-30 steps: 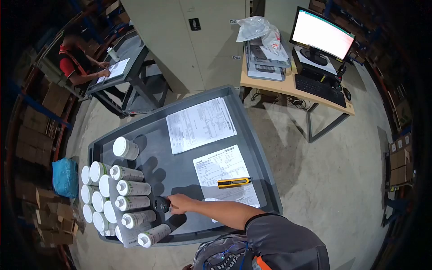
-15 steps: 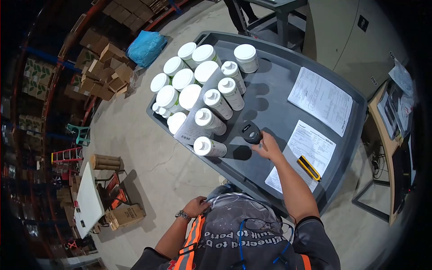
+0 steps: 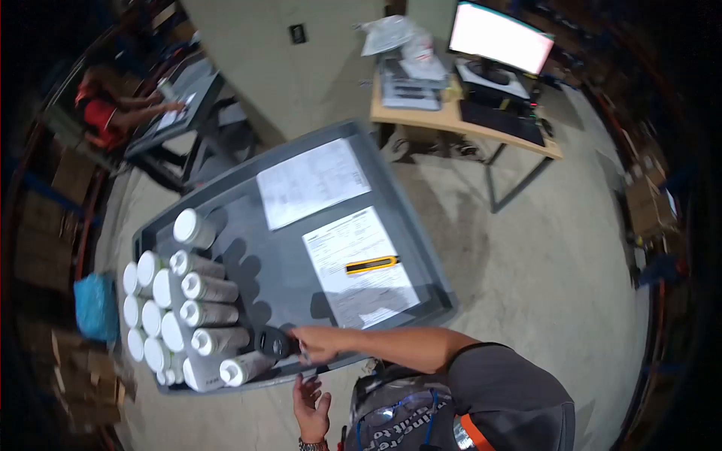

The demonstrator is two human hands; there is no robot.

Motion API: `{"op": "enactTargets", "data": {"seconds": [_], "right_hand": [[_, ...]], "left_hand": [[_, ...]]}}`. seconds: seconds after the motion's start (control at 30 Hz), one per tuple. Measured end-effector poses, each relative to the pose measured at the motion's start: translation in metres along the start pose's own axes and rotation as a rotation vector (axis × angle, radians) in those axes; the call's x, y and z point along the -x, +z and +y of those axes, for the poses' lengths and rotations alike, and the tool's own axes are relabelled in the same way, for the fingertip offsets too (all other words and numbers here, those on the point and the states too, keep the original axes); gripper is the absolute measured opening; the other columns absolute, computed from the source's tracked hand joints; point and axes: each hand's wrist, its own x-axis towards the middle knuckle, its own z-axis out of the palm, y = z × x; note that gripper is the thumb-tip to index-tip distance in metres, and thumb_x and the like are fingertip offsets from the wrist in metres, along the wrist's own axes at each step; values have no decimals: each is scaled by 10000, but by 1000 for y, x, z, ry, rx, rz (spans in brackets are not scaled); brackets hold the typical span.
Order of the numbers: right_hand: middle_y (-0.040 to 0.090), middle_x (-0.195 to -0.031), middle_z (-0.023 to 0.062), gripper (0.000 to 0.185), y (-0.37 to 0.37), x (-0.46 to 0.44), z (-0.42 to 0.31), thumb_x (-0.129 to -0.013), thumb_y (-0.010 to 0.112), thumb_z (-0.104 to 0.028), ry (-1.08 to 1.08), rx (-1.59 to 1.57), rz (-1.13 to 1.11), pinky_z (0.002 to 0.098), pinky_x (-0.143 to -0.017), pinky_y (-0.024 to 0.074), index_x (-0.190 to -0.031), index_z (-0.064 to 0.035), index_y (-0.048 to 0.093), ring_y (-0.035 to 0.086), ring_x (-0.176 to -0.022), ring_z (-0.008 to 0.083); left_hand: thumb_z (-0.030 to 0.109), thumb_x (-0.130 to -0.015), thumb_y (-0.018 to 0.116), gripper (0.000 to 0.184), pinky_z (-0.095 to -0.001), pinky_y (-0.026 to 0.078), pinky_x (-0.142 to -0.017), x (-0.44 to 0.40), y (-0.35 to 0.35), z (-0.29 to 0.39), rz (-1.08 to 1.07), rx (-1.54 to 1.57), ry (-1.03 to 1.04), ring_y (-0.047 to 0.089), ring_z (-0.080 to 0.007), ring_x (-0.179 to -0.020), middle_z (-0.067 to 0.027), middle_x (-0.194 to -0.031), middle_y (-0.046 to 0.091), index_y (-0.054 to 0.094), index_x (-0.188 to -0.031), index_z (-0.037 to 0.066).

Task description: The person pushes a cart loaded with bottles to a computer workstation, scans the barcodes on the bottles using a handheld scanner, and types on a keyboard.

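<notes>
A black handheld barcode scanner (image 3: 275,343) is gripped in my right hand (image 3: 320,343), low over the near left part of the grey cart top (image 3: 282,259). Its head points at a row of white bottles, and the closest of these is a white bottle (image 3: 247,368) by the cart's near edge. My left hand (image 3: 310,406) is off the cart, palm up with fingers apart and nothing in it. White tubs (image 3: 153,319) with wide lids stand packed behind the bottles. One white tub (image 3: 194,229) sits apart at the far left.
Printed papers (image 3: 312,183) and a second sheet (image 3: 353,289) with a yellow-black utility knife (image 3: 372,264) on it lie on the cart. Beyond is a wooden desk (image 3: 421,119) with a lit monitor (image 3: 500,37). A person (image 3: 113,113) works at another table, upper left.
My view has swung to the right, bringing the desk and monitor into sight. My left hand has moved from my waist toward the cart, opening. The scanner remains in my right hand.
</notes>
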Motion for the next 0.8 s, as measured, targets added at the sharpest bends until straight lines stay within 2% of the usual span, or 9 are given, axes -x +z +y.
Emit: {"op": "enactTargets", "data": {"seconds": [0.03, 0.1, 0.17, 0.2, 0.37, 0.47, 0.57, 0.63, 0.8], "right_hand": [[610, -751, 148, 414, 7, 13, -2, -680, 766, -199, -43, 0, 56, 403, -622, 471, -966, 6, 548, 607, -685, 308], [607, -742, 154, 453, -22, 60, -99, -718, 795, -269, 337, -65, -14, 391, -619, 463, -975, 10, 548, 597, -669, 294], [600, -737, 168, 495, -13, 88, -94, -757, 791, -334, 229, 12, 95, 395, -623, 462, -1017, 13, 553, 601, -675, 296], [602, -734, 146, 500, -13, 100, -98, -787, 771, -324, 204, 40, 141, 385, -609, 459, -1101, -5, 548, 598, -665, 273], [625, -873, 185, 542, -41, 136, -100, -813, 753, -320, 102, 187, 189, 399, -704, 488, -1216, -19, 554, 632, -811, 332], [633, -993, 205, 515, -87, 171, -97, -824, 742, -318, 71, 160, 258, 393, -796, 497, -1198, -5, 578, 627, -915, 341], [639, -1090, 207, 476, -165, 231, -67, -830, 733, -319, 8, 330, 613, 393, -853, 500, -1177, -20, 603, 631, -973, 342], [635, -1131, 200, 453, -239, 285, -68, -826, 732, -305, 278, 295, 769, 402, -872, 498, -1177, -45, 611, 631, -1002, 337], [581, -1185, 255, 476, -439, 422, 73, -796, 713, -172, 471, 492, 1069, 428, -929, 476, -1228, -39, 565, 571, -1104, 388]], "left_hand": [[-6, -788, 668, 562, -334, 472, -919, -6, 16, 11, 42, 44, 143, 623, -213, -988, -106, -1066, 660, 464, -1311, -44], [-15, -722, 712, 516, -336, 480, -884, -22, 31, 10, 37, 128, 230, 621, -197, -956, -95, -1051, 651, 537, -1208, -29], [1, -723, 737, 338, -326, 487, -835, -31, 39, 14, -251, -36, 256, 620, -166, -902, -71, -966, 655, 604, -1034, -3], [17, -725, 763, 218, -311, 496, -775, -28, 47, 17, -255, -45, 90, 619, -136, -848, -49, -883, 654, 622, -891, 39], [36, -799, 718, 527, -303, 526, -800, -33, 77, -29, -104, -143, 353, 627, -160, -959, -70, -1081, 637, 473, -1262, -17], [-80, -718, 655, 381, -316, 525, -800, -21, 119, 29, -154, 180, 109, 645, -162, -892, -59, -976, 668, 606, -1088, -5], [-79, -722, 627, 256, -307, 511, -730, -32, 168, 50, -164, 161, 190, 636, -161, -784, -70, -854, 661, 623, -966, -3], [-40, -752, 629, 217, -309, 501, -726, -32, 211, 73, -198, 150, 166, 627, -163, -789, -79, -845, 657, 620, -966, -3], [41, -792, 668, 185, -296, 494, -690, -47, 349, 86, -218, 55, 99, 619, -160, -745, -68, -826, 649, 622, -967, 0]]}}
